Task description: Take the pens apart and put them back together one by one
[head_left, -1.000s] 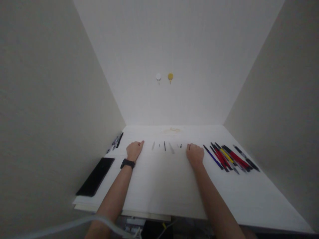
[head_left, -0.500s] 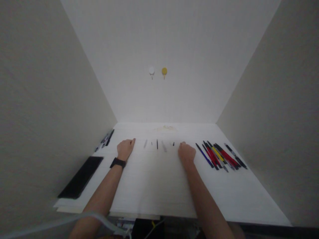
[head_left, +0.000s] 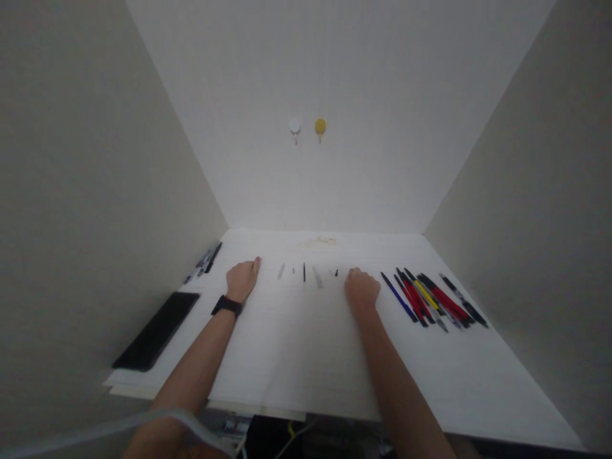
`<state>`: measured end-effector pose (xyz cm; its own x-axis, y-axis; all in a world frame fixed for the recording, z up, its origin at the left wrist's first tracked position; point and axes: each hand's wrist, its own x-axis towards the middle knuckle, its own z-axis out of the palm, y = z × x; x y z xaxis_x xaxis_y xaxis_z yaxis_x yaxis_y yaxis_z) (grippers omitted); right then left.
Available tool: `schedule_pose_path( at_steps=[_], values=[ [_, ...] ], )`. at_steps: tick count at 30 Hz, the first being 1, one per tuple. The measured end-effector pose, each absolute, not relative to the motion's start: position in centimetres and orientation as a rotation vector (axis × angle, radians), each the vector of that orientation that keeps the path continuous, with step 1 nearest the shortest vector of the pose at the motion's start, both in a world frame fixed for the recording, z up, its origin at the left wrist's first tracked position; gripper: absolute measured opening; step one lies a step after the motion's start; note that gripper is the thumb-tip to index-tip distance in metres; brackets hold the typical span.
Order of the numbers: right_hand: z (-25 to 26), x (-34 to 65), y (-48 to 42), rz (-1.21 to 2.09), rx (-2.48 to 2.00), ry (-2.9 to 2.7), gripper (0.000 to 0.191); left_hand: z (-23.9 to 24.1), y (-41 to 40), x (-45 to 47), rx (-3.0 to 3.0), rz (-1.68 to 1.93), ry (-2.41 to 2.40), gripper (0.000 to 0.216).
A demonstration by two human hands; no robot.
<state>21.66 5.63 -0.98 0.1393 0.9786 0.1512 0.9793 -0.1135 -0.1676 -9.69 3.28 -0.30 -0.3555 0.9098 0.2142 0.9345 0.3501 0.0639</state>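
Note:
Both of my hands rest on a white table. My left hand, with a black watch on its wrist, lies curled into a loose fist with nothing visible in it. My right hand is likewise closed, knuckles up. Between the two hands lie several small pen parts: thin black and grey pieces in a row. A row of pens, red, blue, yellow and black, lies just right of my right hand.
A black phone lies flat at the table's left front. A few dark pens sit by the left wall. Two round hooks, white and yellow, hang on the back wall. Cables run below the front edge.
The view has shifted slightly as my head moved; both hands stay closed in the same places on the table.

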Motion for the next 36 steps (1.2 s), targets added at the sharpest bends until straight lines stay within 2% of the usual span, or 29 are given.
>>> schedule_pose_path(
  at_steps=[29,36],
  values=[
    [-0.3,21.3,6.0,0.032,-2.245,-1.914,0.041,0.0,3.1,-8.0,-1.799,-0.208,-2.36,0.07],
    [0.0,21.1,6.1,0.057,-2.048,-2.037,0.036,0.4,3.0,-7.7,-1.792,-0.205,-2.42,0.066]
  ],
)
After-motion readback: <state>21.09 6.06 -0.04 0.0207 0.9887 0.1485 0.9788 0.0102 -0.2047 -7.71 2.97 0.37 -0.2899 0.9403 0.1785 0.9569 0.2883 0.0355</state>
